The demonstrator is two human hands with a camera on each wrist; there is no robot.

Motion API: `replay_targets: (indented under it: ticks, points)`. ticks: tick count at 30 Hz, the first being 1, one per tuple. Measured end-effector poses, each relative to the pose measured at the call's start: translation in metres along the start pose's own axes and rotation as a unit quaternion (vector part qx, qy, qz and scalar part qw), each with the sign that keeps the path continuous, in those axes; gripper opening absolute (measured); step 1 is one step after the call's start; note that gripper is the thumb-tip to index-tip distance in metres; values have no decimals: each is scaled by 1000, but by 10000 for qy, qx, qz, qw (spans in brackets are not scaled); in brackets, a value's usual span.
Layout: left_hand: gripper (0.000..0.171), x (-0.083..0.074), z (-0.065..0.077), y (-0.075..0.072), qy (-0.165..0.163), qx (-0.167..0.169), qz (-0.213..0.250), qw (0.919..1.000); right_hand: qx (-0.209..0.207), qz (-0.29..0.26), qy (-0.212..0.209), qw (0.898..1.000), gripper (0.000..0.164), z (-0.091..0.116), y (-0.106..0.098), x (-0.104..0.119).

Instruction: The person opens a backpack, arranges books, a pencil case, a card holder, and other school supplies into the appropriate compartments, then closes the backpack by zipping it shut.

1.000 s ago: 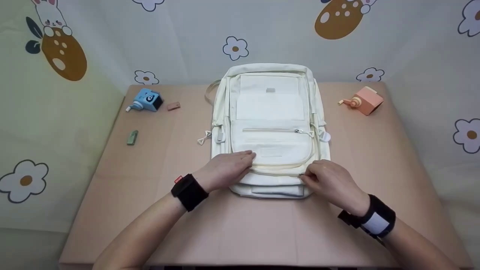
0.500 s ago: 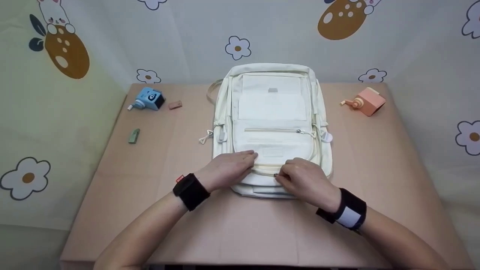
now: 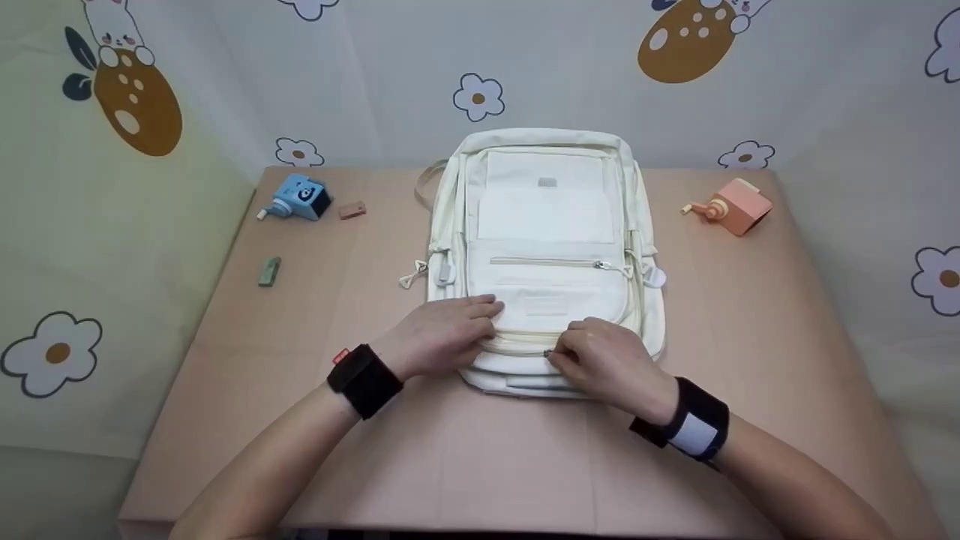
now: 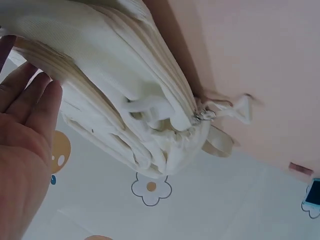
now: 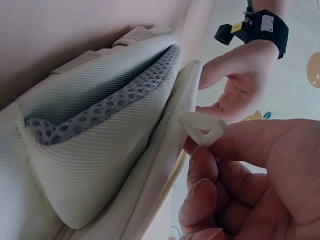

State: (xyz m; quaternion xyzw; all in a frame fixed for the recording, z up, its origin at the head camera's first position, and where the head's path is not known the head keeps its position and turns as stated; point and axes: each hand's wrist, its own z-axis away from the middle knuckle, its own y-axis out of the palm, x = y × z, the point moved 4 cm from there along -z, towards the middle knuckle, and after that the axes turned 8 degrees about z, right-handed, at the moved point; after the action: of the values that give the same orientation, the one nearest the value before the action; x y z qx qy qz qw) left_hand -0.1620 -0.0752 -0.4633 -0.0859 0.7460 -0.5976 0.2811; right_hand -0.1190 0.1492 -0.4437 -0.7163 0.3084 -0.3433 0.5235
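Observation:
A cream backpack (image 3: 546, 217) lies front side up on the table. Low on its front, my right hand (image 3: 611, 367) pinches the white triangular zipper pull (image 5: 200, 129) between thumb and fingers; the metal slider sits right at the fingertips. My left hand (image 3: 442, 335) rests on the lower left of the backpack, beside the same pocket. In the left wrist view its fingers (image 4: 42, 107) are fairly straight, with the tips at the fabric. Grey mesh (image 5: 107, 107) lines an opening at the bag's bottom end.
On the left of the table (image 3: 510, 480) are a blue hand-crank pencil sharpener (image 3: 298, 196), a pink eraser (image 3: 352, 210) and a green eraser (image 3: 269, 271). At the back right lies a pink crank sharpener (image 3: 735, 206). Patterned cloth (image 3: 390, 82) hangs behind and beside the table.
My right hand has drawn the zipper pull leftward along the lower pocket, then barely moved in the last half second. My left hand has shifted slightly left.

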Motion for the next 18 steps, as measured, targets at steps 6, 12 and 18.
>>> replay_targets:
  ticks: [6, 12, 18]
  points:
    - [16, 7, 5, -5, 215, 23, -889, 9958, -56, -58, 70, 9999, 14, 1, 0, -1]
    - [19, 10, 6, -1, 137, 334, -1528, 9876, 16, -176, 131, 9998, 15, 1, 1, -2]
    - [20, 14, 5, 0, -13, 271, -937, 9952, 89, -250, 124, 9996, 16, 0, 1, -2]
